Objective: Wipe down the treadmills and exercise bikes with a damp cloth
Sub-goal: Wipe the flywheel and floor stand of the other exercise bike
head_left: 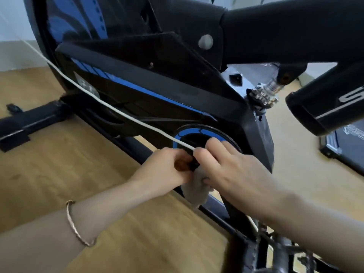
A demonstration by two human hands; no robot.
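Head view: below the exercise bike's point(157, 99) blue-ringed disc point(189, 133), at 6 o'clock, the left hand point(167, 168) grips a black part point(194, 166); the right hand point(236, 170) pinches the pale cloth point(195, 192) there.

Left hand point(169, 168) curls round a dark part point(194, 166); right hand point(232, 170) beside it pinches the cloth point(195, 192).
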